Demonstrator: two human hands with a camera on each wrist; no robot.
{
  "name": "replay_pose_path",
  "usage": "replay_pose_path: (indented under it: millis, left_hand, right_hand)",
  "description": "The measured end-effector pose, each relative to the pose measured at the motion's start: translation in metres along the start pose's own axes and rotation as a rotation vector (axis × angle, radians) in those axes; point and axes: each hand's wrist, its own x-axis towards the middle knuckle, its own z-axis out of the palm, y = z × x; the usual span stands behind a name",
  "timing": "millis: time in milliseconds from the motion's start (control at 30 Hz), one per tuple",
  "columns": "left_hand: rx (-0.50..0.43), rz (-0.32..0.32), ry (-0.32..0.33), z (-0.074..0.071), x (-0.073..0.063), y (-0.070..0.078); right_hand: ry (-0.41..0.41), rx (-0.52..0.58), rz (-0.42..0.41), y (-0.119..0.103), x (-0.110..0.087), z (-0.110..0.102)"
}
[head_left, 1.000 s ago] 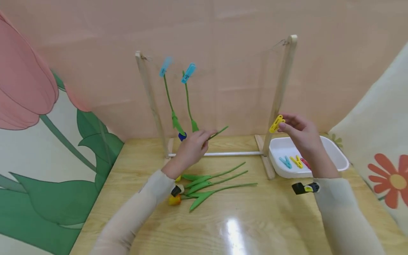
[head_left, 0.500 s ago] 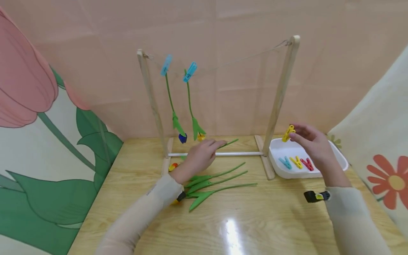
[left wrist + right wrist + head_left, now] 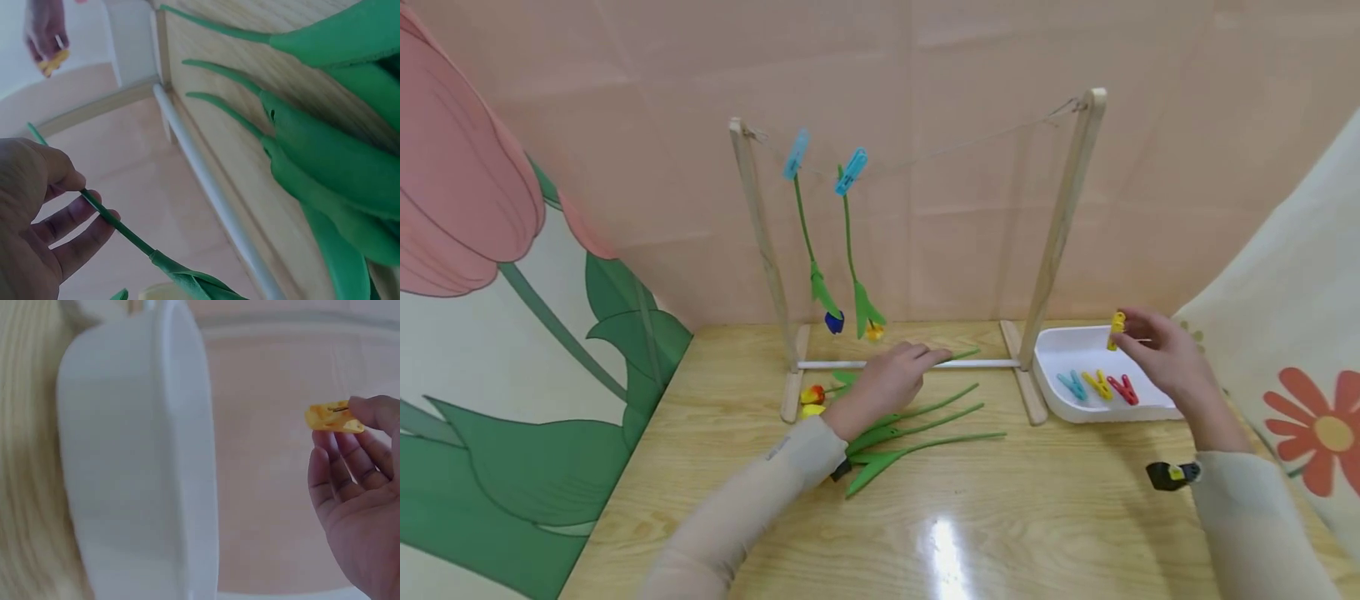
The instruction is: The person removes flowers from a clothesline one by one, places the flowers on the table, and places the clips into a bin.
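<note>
In the head view my left hand (image 3: 891, 385) pinches the stem of an artificial tulip; the thin green stem (image 3: 128, 234) shows between thumb and fingers in the left wrist view. More tulips with green leaves (image 3: 872, 479) lie on the table below that hand, their blooms partly hidden by the forearm. Over the white tray (image 3: 1052, 404), my right hand (image 3: 1172, 354) holds a yellow clothespin (image 3: 334, 417) between thumb and fingertips. Two tulips hang head down from a string, each under a blue clothespin (image 3: 852, 172); one bloom is blue (image 3: 834, 322), the other yellow-orange (image 3: 875, 331).
A wooden frame carries the string between its left post (image 3: 756, 225) and right post (image 3: 1063, 217), with a white bar (image 3: 977, 363) low between them. In the tray lie a blue clothespin (image 3: 1072, 385), a yellow one (image 3: 1098, 384) and a red one (image 3: 1123, 389).
My right hand has moved right and down over the tray with the yellow clothespin. The left hand has shifted right and lower, still pinching the tulip stem.
</note>
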Motion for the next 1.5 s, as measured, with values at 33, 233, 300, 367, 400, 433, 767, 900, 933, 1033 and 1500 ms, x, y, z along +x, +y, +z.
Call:
replay_pose_path:
  millis: [33,233,300,367,400,433,767,900,933,1033,1500]
  left_hand:
    - [-0.002,0.001,-0.004,0.002,0.0,0.001]
    - [-0.006,0.002,-0.02,0.011,0.002,0.004]
    - [-0.014,0.003,-0.025,0.013,0.004,0.005]
    - [-0.019,0.005,-0.032,0.015,0.005,0.006]
    - [-0.021,0.005,-0.04,0.016,0.006,0.006]
    - [-0.021,0.005,-0.047,0.017,0.007,0.007]
    - [0.045,-0.056,-0.159,0.025,0.011,0.016]
    - [0.065,-0.06,-0.185,0.029,0.012,0.02]
    - [0.07,-0.061,-0.194,0.03,0.013,0.02]
    - [0.083,-0.07,-0.211,0.033,0.013,0.021]
    - [-0.002,-0.094,-0.141,0.008,0.014,0.01]
  right_hand:
    - [0.0,-0.031,0.007,0.003,0.0,-0.001]
    - [0.022,-0.092,0.0,0.021,-0.002,-0.007]
    - [0.035,-0.121,-0.017,0.027,-0.003,-0.009]
    - [0.044,-0.15,-0.019,0.033,-0.004,-0.011]
    - [0.041,-0.158,-0.016,0.035,-0.004,-0.012]
    - [0.034,-0.169,-0.004,0.038,-0.004,-0.013]
    - [-0.056,-0.264,0.113,0.065,-0.007,-0.019]
    - [-0.073,-0.304,0.11,0.069,-0.006,-0.02]
    - [-0.076,-0.309,0.109,0.07,-0.006,-0.02]
    - [-0.081,-0.315,0.121,0.072,-0.005,-0.021]
    - [-0.097,-0.294,0.1,0.055,-0.003,-0.025]
